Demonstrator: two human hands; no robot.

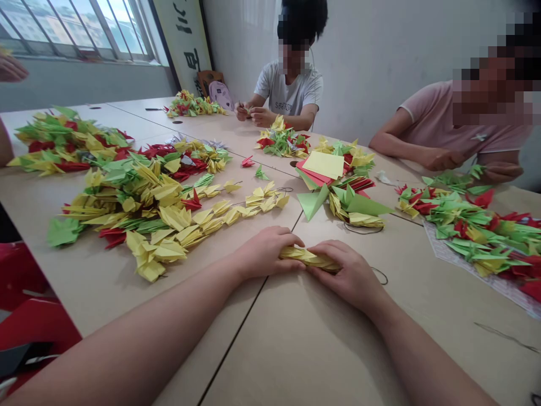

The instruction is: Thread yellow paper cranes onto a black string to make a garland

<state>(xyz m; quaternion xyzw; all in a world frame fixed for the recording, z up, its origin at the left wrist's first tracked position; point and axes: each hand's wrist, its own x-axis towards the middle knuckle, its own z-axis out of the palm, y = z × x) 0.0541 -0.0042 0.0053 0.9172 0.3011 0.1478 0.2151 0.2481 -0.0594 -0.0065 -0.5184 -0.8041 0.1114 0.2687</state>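
Note:
My left hand (264, 252) and my right hand (350, 275) rest on the beige table (296, 338), both closed round one stack of yellow folded paper cranes (307, 257) held between them. A thin dark thread (379, 274) loops out from under my right hand. Just beyond my hands lies a string of yellow cranes (236, 210), running left into a big heap of yellow, green and red cranes (139, 203).
Flat coloured paper sheets (324, 164) and more folded cranes lie at centre. Another crane heap (477, 225) lies at right, one (63, 144) at far left. Two people sit across the table, one folding paper (253, 114), the other leaning on forearms (439, 158). Red chairs (29, 316) stand at left.

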